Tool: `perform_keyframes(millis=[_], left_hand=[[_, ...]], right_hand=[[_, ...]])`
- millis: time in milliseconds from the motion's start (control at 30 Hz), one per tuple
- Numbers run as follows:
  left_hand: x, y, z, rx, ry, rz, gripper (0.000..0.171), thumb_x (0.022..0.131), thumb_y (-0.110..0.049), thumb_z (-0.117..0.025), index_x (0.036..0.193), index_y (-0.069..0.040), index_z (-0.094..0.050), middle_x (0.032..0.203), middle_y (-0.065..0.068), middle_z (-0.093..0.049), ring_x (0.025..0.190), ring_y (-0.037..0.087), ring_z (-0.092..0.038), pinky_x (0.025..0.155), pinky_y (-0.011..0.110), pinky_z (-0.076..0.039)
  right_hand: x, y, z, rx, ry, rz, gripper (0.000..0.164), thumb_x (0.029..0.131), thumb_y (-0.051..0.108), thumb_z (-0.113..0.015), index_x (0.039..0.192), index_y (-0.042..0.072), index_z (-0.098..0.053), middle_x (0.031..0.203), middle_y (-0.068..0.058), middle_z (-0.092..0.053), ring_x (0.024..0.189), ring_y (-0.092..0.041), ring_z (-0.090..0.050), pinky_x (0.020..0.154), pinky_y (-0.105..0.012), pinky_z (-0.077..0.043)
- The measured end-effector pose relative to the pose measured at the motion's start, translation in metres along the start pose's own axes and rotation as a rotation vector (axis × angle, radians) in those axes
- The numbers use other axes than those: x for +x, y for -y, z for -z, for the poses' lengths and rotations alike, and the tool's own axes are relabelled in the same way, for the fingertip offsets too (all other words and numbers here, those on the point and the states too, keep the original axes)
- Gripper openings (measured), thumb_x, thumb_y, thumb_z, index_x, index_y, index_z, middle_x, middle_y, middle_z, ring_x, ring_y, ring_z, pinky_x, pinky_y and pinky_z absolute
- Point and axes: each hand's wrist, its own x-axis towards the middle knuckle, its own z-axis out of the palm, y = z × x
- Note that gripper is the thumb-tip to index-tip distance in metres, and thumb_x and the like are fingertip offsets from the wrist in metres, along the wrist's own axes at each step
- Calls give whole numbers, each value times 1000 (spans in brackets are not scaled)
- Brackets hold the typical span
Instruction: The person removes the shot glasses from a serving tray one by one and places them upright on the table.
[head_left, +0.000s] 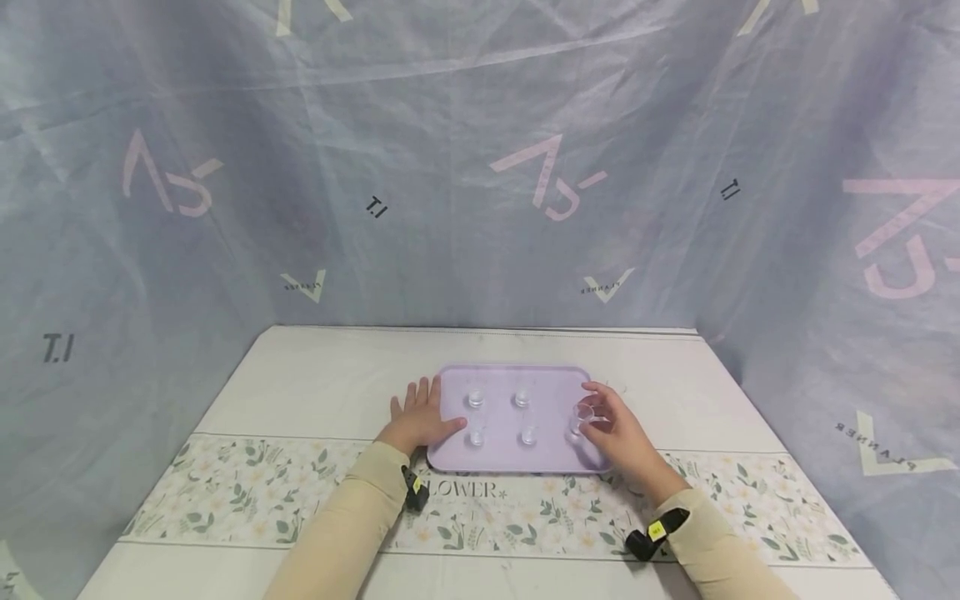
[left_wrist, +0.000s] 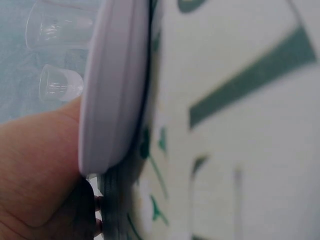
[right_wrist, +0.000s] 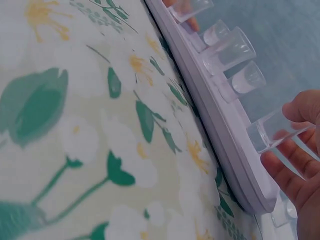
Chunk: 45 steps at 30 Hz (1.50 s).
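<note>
My right hand (head_left: pixel 618 433) pinches a small clear shot glass (right_wrist: pixel 267 132) between thumb and fingers at the right end of a lilac tray (head_left: pixel 498 460). In the right wrist view the base of that glass is close over the tray's rim. My left hand (head_left: pixel 422 422) lies with spread fingers at the tray's left end, its thumb reaching over the rim. Several more clear shot glasses stand upright on the tray, among them one at the back left (head_left: pixel 476 399), one at the back middle (head_left: pixel 522 399) and one at the front middle (head_left: pixel 528 435).
The tray lies on a white table cover (head_left: pixel 330 379) with a flowered band (head_left: pixel 255 487) across its front. Grey-blue curtains (head_left: pixel 450 250) with printed letters enclose the back and both sides. A black wrist camera (head_left: pixel 647 542) sits on each sleeve.
</note>
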Motion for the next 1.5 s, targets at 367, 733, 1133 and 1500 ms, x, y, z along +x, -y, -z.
perform_keyframes(millis=[367, 733, 1133, 1500], left_hand=[[-10, -7, 7, -12, -6, -9, 108, 93, -68, -52, 162, -5, 2, 168, 22, 4, 154, 40, 8, 118, 65, 10], [-16, -8, 11, -12, -31, -28, 108, 92, -67, -55, 162, -1, -6, 167, 26, -3, 153, 45, 2, 117, 68, 6], [-7, -3, 3, 4, -12, -12, 106, 95, -67, -50, 162, -5, 3, 167, 21, 5, 154, 39, 9, 118, 64, 11], [-16, -9, 11, 15, -24, -15, 103, 96, -64, -52, 162, -3, -3, 167, 24, -1, 154, 42, 3, 119, 66, 3]], right_hand=[[-7, 2, 23, -62, -18, 41, 67, 89, -12, -68, 148, 3, -40, 122, -23, -61, 111, -37, -64, 93, -35, -56], [-19, -10, 52, -170, -87, -22, 68, 92, -8, -67, 151, 6, -37, 125, -20, -60, 112, -28, -63, 89, -16, -51], [-21, 7, 66, -224, -157, 28, 62, 88, -16, -65, 144, -8, -40, 117, -31, -62, 103, -36, -65, 83, -15, -52], [-7, -47, 78, -214, -248, -66, 67, 93, -6, -66, 152, 3, -35, 122, -22, -60, 109, -15, -58, 83, -6, -44]])
